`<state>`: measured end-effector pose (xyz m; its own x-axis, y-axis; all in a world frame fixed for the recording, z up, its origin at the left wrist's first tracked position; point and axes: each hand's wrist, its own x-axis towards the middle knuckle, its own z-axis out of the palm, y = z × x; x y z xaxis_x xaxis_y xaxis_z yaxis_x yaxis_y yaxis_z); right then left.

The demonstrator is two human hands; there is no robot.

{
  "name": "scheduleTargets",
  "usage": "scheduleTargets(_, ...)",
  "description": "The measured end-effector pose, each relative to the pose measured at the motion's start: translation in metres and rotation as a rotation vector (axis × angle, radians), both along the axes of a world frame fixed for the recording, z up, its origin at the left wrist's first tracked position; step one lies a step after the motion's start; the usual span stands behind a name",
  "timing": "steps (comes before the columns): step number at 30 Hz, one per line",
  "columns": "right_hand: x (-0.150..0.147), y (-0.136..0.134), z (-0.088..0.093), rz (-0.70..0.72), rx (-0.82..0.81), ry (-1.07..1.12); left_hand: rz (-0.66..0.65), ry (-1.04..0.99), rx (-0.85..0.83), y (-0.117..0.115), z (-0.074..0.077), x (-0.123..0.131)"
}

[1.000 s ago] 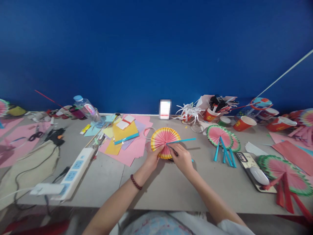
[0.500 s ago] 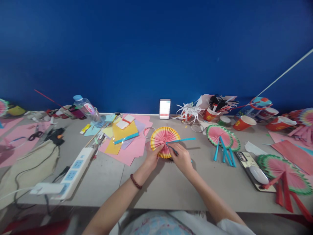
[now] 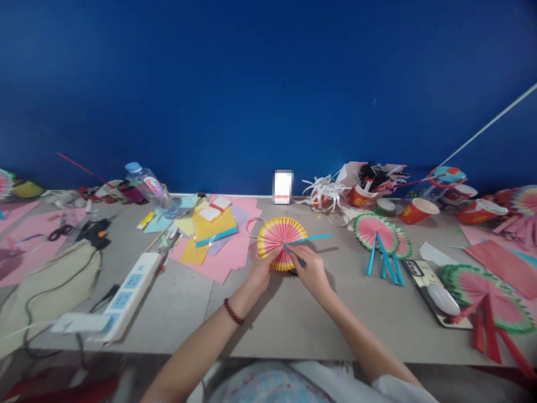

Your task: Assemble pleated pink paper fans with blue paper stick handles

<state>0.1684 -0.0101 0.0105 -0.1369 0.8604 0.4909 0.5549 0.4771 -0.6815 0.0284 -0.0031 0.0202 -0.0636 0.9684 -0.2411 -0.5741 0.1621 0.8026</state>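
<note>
In front of me is a round pleated paper fan (image 3: 279, 229), pink inside with a yellow rim. My left hand (image 3: 260, 267) is closed on its lower left edge. A blue paper strip (image 3: 316, 238) sticks out from the fan's centre to the right. Over the lower right part of the fan, my right hand (image 3: 311, 270) is closed with its fingers pinched near the centre. A second narrow blue strip (image 3: 302, 262) shows between those fingers; its far end is hidden by the hand.
Pink and yellow paper sheets (image 3: 232, 254) lie to the left, beside a power strip (image 3: 132, 291) and a bottle (image 3: 153, 190). On the right are finished-looking fans (image 3: 380, 229), a phone (image 3: 413, 274) with a mouse (image 3: 443, 299), and paper cups (image 3: 419, 211).
My right hand has shifted slightly left, its fingers closer to the fan's centre. The protruding blue strip has moved a little left and down. My left hand stays on the fan.
</note>
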Motion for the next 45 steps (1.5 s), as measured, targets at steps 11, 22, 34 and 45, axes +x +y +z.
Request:
scheduleTargets(11, -0.0008, -0.0017, -0.0054, 0.003, -0.034, -0.023, -0.014, -0.023, 0.005, -0.0011, 0.0035, 0.001)
scheduleTargets(22, -0.0019, -0.0016, -0.0089, 0.05, -0.057, -0.075, 0.01, 0.034, 0.04, 0.0006, -0.0008, -0.0025)
scheduleTargets(34, -0.0015, -0.0016, -0.0094, 0.064, -0.094, -0.115, 0.074, 0.018, 0.042, -0.0019, 0.0043, 0.0013)
scheduleTargets(45, -0.0015, -0.0039, -0.009, -0.042, -0.195, -0.196, 0.047, 0.122, 0.031, -0.0013, -0.0024, 0.0012)
